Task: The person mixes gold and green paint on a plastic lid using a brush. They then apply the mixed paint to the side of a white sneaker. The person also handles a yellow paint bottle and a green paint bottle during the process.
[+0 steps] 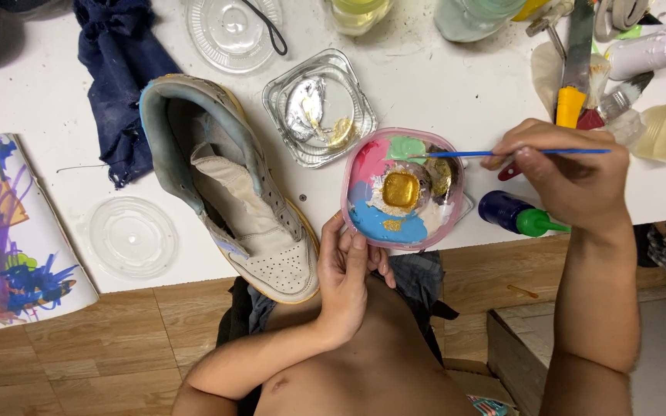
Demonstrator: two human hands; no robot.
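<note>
The pink paint dish (403, 189) sits at the near edge of the white bench (441, 85), half over the rim, holding patches of blue, green, pink and white paint with a gold blob in the middle. The left hand (346, 271) grips it from six o'clock, thumb on the rim and fingers curled beneath. The right hand (568, 171), at three o'clock of the dish, is closed narrowly on a thin blue paintbrush (502, 153), which lies level with its tip over the dish's upper edge.

Just beside the dish at nine o'clock stands a worn white high-top sneaker (237, 189), toe toward the person. At eleven o'clock a clear square dish (319, 106) carries silver and gold smears. At four o'clock of the paint dish lies a dark blue bottle with a green nozzle (516, 215). A navy cloth (121, 77) lies at ten o'clock beyond the sneaker, and a painted paper sheet (9, 231) rests far toward nine o'clock, beside a clear round lid (132, 236).
</note>
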